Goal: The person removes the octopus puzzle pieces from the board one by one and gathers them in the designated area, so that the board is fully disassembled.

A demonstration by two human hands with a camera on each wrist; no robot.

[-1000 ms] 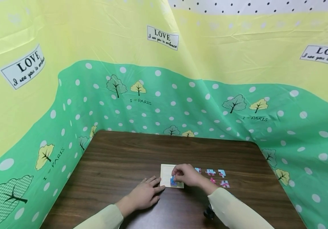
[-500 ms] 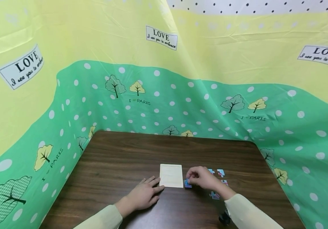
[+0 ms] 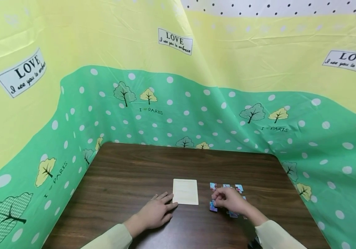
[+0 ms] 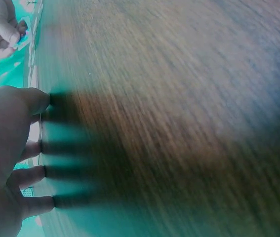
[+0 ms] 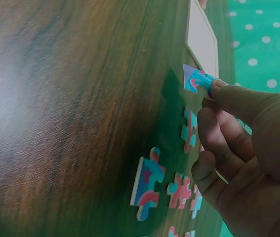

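Note:
My right hand (image 3: 231,200) pinches a blue and pink jigsaw piece (image 3: 213,206) between thumb and finger, by the left side of the loose pieces. Seen from the right wrist, that jigsaw piece (image 5: 197,79) hangs slightly above the table from the tips of my right hand (image 5: 258,138). My left hand (image 3: 154,211) lies on the table with fingers spread, its fingertips touching the left edge of a pale square puzzle board (image 3: 185,192). The board has a raised rim and bears no piece. In the left wrist view the left hand (image 4: 6,143) has its fingers extended.
Several loose jigsaw pieces lie right of the board, such as a corner piece (image 3: 239,188) and an edge piece (image 5: 148,183); my right hand partly covers them. The dark wooden table (image 3: 128,169) ends at a green and yellow curtain (image 3: 153,93).
My right hand has moved right, from over the board to beside the loose pieces, carrying the jigsaw piece out of the board. The left hand has stayed in place.

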